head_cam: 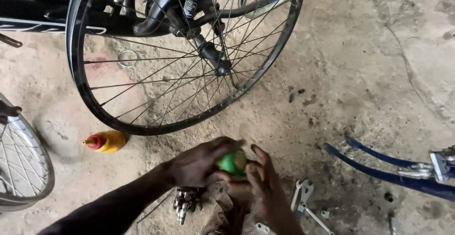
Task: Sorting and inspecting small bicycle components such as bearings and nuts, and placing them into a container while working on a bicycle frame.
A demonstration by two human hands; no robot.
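You are gripping a small round green container [232, 163] between both hands, your left hand [201, 164] curling over its top and your right hand [261, 183] cupping its side, low above the concrete floor [360, 74], just below the black spoked bicycle wheel [185, 50].

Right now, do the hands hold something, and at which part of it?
Yes: both hands, left hand and right hand, grip a small green round container by its opposite sides, above a brown rag.
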